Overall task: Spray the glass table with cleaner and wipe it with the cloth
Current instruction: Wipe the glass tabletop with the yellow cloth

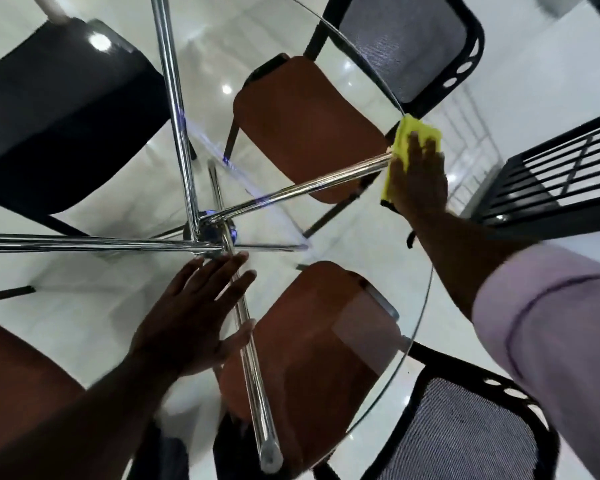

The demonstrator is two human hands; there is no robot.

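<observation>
The yellow cloth (418, 131) lies at the rim of the glass surface (430, 282), far out to the right of the chrome hub (210, 233) where the legs (174, 98) meet under the glass. Part of the cloth seems to poke past the rim. The right hand (420, 178) lies flat on it with fingers straight and close together, so its grip is apart: it presses the cloth down and does not clench it. The left hand (191, 320) rests on the glass just on the near side of the hub, fingers straight and spread. Its grip is likewise apart and holds nothing, and it looks to be taking some of the person's weight as they lean across. No cleaner bottle is in view, and the blur hides any wet film, so I cannot tell whether the glass has been sprayed. As I judge the risks, only a flat palm holds the cloth this far from the hub, so an outward stroke could push it over the rim and drop it to the floor (465, 98). The bracing palm may leave fresh prints beside the hub that need another pass. Leaning hard well away from the hub could also stress or tip the top, more so if a palm slides on a damp patch.
</observation>
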